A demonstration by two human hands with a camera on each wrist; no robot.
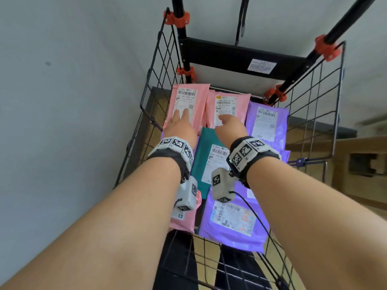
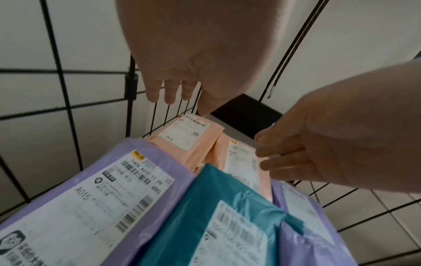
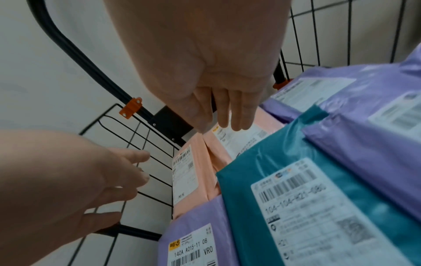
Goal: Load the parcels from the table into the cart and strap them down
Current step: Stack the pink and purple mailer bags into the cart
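step: settling load | left hand (image 1: 180, 127) and right hand (image 1: 229, 126) hovering spread, empty, over pink parcels (image 1: 202, 97) in cart (image 1: 159, 80) | advice: levelling stack flat before drawing hanging strap (image 1: 243, 21) across

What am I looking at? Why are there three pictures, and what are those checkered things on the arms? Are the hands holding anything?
These are a person's two arms, not a machine. The big picture comes from a camera on the person's head, looking down. The other two come from little cameras worn at each wrist, looking along the hands. The checkered wrist bands are part of that gear.

The left hand and the right hand reach into a wire cart. Inside lie soft parcels with paper labels: pink parcels at the far end, a teal parcel in the middle, and purple parcels around it.

Both hands are open and hold nothing. The left hand's fingers are over a pink parcel's label. No strap lies across the parcels yet.
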